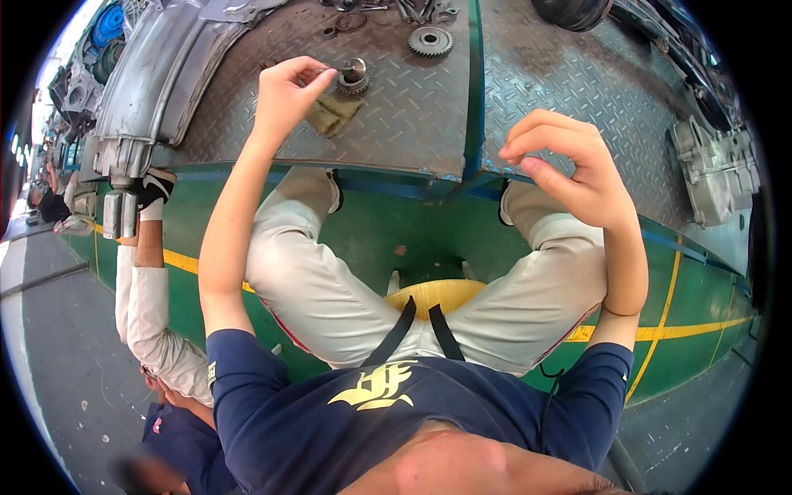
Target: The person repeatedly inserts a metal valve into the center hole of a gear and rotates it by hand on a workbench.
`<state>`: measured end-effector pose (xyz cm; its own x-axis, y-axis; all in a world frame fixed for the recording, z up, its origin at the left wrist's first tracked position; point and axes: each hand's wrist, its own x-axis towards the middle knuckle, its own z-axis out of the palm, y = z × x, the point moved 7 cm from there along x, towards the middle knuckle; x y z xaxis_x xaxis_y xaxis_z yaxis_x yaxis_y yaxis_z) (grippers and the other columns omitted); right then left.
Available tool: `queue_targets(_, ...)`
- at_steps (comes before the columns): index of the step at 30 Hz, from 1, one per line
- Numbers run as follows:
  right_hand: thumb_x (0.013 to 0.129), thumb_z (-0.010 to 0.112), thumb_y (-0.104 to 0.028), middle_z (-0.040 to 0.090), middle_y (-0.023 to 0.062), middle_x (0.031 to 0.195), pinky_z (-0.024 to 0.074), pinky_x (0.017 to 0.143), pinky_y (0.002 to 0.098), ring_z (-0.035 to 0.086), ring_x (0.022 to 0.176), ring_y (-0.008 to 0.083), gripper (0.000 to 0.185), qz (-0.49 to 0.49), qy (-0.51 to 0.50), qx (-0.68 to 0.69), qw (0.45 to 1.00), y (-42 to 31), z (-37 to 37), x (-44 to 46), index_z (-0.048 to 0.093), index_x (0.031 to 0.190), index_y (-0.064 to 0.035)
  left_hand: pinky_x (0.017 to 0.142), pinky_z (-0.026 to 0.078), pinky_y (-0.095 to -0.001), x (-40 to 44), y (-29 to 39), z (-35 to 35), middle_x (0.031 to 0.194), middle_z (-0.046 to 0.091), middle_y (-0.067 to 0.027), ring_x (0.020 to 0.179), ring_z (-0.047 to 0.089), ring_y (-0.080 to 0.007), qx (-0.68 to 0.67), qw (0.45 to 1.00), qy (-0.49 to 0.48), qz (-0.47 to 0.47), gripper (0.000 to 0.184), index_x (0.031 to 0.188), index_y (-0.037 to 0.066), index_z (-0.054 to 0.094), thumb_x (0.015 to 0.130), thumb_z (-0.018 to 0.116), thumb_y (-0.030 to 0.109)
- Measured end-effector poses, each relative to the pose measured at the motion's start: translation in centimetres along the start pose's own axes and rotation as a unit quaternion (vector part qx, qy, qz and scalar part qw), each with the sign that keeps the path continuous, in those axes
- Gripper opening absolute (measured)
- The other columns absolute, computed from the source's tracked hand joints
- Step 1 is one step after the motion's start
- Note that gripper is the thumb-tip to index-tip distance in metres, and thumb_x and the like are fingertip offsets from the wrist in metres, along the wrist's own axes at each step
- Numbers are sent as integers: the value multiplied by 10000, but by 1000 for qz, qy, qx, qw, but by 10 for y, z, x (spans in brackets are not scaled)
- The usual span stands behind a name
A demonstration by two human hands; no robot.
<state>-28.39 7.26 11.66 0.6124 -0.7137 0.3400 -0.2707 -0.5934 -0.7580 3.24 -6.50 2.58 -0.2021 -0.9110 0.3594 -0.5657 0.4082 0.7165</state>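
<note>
My left hand [290,89] is closed in a pinch, thumb against fingers, on a metal piece with a thin stem and round shiny head [356,68]; its exact kind I cannot make out. The head hangs over or touches a small toothed gear [355,86] on the steel bench; which of the two I cannot tell. Just below the gear lies a folded olive cloth [333,114]. Above the bench's front edge, to the right of the blue divider, my right hand [569,161] is loosely curled, its fingers apart and nothing visible in them.
A larger gear [431,41] and several small metal parts [425,10] lie at the back of the bench [396,132]. A big metal housing [148,82] stands left, a cast casing [716,169] right. Another person [177,429] sits close on my left.
</note>
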Motion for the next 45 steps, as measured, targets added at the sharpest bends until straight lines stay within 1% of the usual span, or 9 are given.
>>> queue_targets(3, 877, 648, 19, 692, 127, 943, 534, 755, 347, 681, 852, 276, 126, 1, -4, 4, 1000, 0, 1, 0, 703, 990, 14, 624, 523, -286, -4, 29, 6, 731, 661, -67, 646, 637, -174, 125, 986, -14, 112, 145, 829, 38, 705, 828, 794, 153)
queue_targets(9, 883, 650, 17, 689, 127, 936, 530, 756, 349, 675, 849, 274, 113, 5, -4, 0, 1000, 1, -1, -4, 700, 984, 18, 629, 531, -321, -10, 64, 17, 796, 670, -46, 706, 658, -216, 295, 905, 9, 307, 134, 870, 53, 705, 840, 793, 149)
queue_targets(15, 851, 633, 45, 686, 116, 956, 523, 752, 328, 672, 841, 239, 159, 4, 1, -6, 1000, 2, -4, -9, 706, 986, 2, 679, 541, -345, 10, 53, 30, 791, 667, -54, 765, 661, -230, 160, 964, -4, 215, 154, 864, 62, 704, 841, 780, 195)
queue_targets(21, 871, 641, 28, 684, 119, 944, 523, 743, 334, 672, 835, 251, 139, 8, 0, 4, 1000, 0, -5, -8, 706, 991, 6, 681, 537, -378, 38, 42, 56, 776, 661, -70, 730, 661, -254, 153, 966, -43, 203, 194, 861, 65, 712, 855, 773, 249)
queue_targets(28, 843, 641, 49, 685, 115, 963, 516, 744, 324, 674, 839, 240, 171, 5, -7, 17, 1000, -2, -3, -7, 709, 990, -6, 593, 477, -268, 66, 7, 54, 674, 633, -59, 600, 570, -106, 139, 984, -4, 109, 221, 878, 14, 726, 867, 793, 225)
queue_targets(33, 850, 634, 51, 685, 115, 961, 525, 749, 326, 680, 847, 244, 161, 1, -12, 14, 1000, -1, -3, -6, 705, 985, -2, 639, 500, -267, 60, -60, 42, 749, 722, -16, 698, 636, -68, -47, 995, 31, -85, 251, 909, 12, 765, 865, 794, 258)
queue_targets(37, 855, 632, 51, 685, 114, 957, 530, 742, 327, 683, 841, 245, 154, -8, -16, 6, 1000, -2, 0, -3, 703, 982, 0, 517, 380, -211, 37, -78, 26, 711, 617, 36, 601, 528, -38, -228, 942, 47, -241, 214, 849, 26, 711, 872, 806, 216)
queue_targets(41, 856, 632, 54, 687, 113, 953, 530, 737, 328, 683, 836, 241, 157, -17, -15, 5, 1000, -3, 2, 0, 704, 984, 0, 503, 352, -207, 19, -88, 12, 698, 612, 40, 593, 509, -30, -294, 917, 33, -268, 175, 844, 29, 705, 886, 788, 178)
queue_targets(45, 857, 629, 58, 688, 112, 957, 529, 740, 327, 679, 832, 234, 163, -21, -14, 5, 1000, -3, 4, 1, 706, 989, 1, 579, 424, -201, 1, -49, -3, 709, 644, 33, 642, 547, -25, -148, 976, 109, -115, 148, 856, 3, 719, 890, 775, 136)
